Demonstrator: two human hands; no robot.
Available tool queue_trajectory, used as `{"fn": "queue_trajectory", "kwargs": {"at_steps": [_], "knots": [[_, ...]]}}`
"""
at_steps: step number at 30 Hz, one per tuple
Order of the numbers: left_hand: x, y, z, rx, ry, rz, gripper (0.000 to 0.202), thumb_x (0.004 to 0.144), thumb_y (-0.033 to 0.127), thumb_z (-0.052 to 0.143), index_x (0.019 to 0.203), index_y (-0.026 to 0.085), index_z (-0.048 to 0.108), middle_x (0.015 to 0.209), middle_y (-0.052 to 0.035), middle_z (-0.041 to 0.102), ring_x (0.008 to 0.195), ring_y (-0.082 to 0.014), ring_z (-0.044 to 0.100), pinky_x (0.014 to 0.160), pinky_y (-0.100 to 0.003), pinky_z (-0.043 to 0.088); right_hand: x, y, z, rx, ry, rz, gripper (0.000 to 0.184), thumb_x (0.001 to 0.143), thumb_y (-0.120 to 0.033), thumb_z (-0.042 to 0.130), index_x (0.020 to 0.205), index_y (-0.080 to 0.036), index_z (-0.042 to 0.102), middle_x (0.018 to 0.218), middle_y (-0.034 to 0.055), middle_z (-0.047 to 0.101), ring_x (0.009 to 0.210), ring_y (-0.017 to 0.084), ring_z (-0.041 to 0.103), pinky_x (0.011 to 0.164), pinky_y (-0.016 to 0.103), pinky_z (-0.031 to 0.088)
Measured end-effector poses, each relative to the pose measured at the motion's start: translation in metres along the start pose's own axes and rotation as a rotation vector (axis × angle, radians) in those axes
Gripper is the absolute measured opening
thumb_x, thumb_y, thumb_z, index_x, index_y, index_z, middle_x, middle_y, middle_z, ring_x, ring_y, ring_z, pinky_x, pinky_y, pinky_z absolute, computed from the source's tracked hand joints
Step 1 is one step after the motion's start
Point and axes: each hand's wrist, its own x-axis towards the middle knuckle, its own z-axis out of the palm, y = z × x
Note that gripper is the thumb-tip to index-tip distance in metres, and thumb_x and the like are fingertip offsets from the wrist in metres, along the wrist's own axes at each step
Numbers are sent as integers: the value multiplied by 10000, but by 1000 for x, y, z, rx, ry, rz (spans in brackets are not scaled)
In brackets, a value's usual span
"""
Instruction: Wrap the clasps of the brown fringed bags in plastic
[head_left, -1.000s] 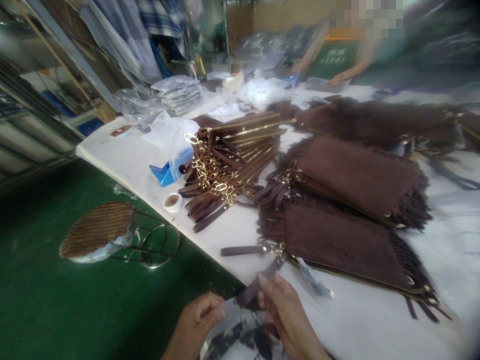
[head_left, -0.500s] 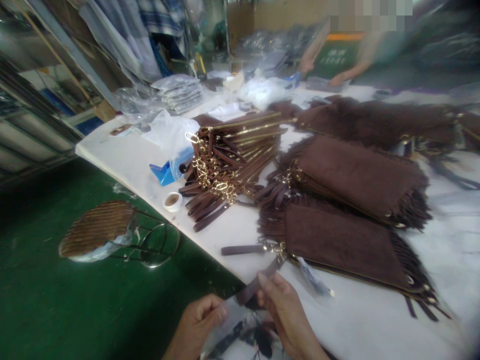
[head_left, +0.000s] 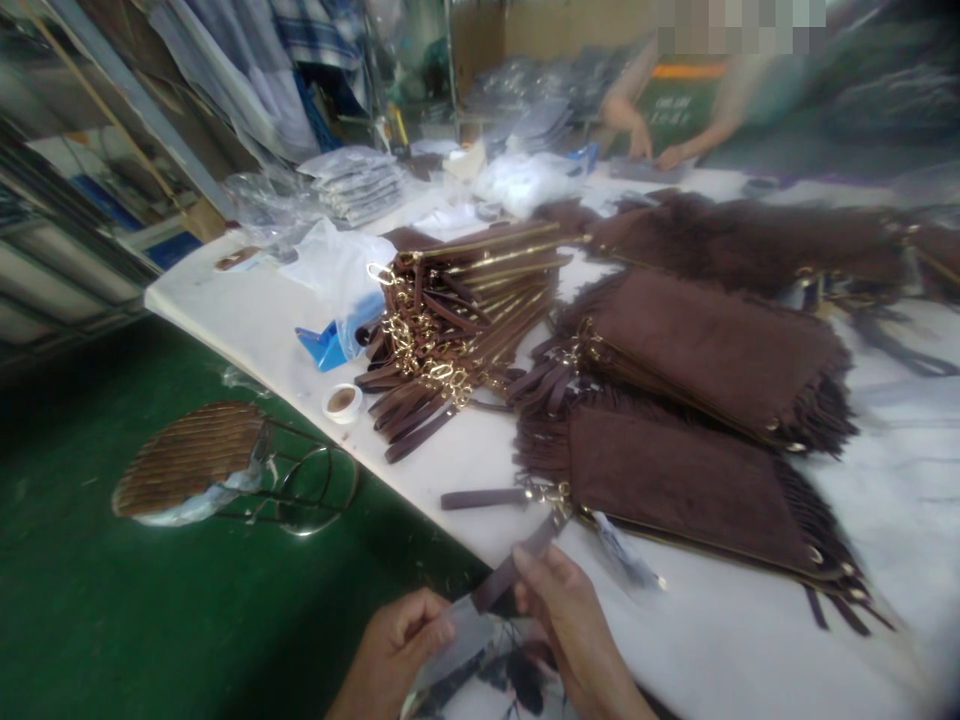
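Low in the head view, my right hand [head_left: 566,620] pinches a dark brown wrist strap [head_left: 499,584] between thumb and fingers. The strap runs up to the gold clasp [head_left: 555,495] of a brown fringed clutch bag [head_left: 675,490] lying on top of its pile. My left hand [head_left: 405,640] is closed on a clear plastic sleeve [head_left: 461,632], which meets the free end of the strap. Whether the strap end is inside the sleeve, I cannot tell. Beside the clasp lies a second strap [head_left: 484,498].
More fringed bags [head_left: 720,350] are stacked behind. Left of them, a heap of brown pouches [head_left: 495,310] has gold clips and straps. A tape roll [head_left: 343,402] sits near the edge of the white table [head_left: 217,300]. A stool [head_left: 195,455] stands left; a co-worker's hands [head_left: 675,155] are across the table.
My hands stay almost in place, still on the strap and the sleeve. Across the table, one of the co-worker's hands has moved nearer the other. The view has shifted slightly.
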Motion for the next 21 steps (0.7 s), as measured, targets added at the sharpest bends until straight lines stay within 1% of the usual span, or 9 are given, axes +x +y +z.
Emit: {"fn": "queue_trajectory", "kwargs": {"at_steps": [9, 12, 17, 21], "knots": [[1, -5, 4, -90, 12, -48, 418, 776, 532, 667, 766, 117, 624, 640, 3, 550, 591, -123, 433, 547, -226, 287, 0, 1, 1, -13, 31, 0, 327, 746, -446, 757, 843, -156, 642, 627, -39, 568, 519, 54, 467, 499, 158, 394], [0, -4, 4, -88, 30, -62, 430, 762, 546, 676, 751, 120, 619, 635, 8, 547, 588, -120, 426, 546, -223, 286, 1, 1, 0, -42, 45, -15, 345, 746, -467, 748, 858, -157, 646, 626, -38, 571, 524, 61, 475, 499, 161, 394], [0, 0, 7, -61, 92, -65, 463, 722, 594, 687, 700, 137, 618, 589, 20, 527, 557, -118, 416, 532, -224, 297, 3, 4, -3, -140, 70, -11, 394, 709, -504, 761, 842, -151, 645, 584, -38, 569, 510, 71, 486, 487, 166, 394], [2, 3, 13, -73, 101, -75, 490, 695, 626, 692, 665, 145, 600, 578, 17, 538, 545, -119, 425, 519, -223, 306, 4, 6, -3, -153, 63, -20, 418, 699, -508, 765, 874, -147, 644, 583, -35, 570, 510, 67, 486, 472, 156, 375]]}}
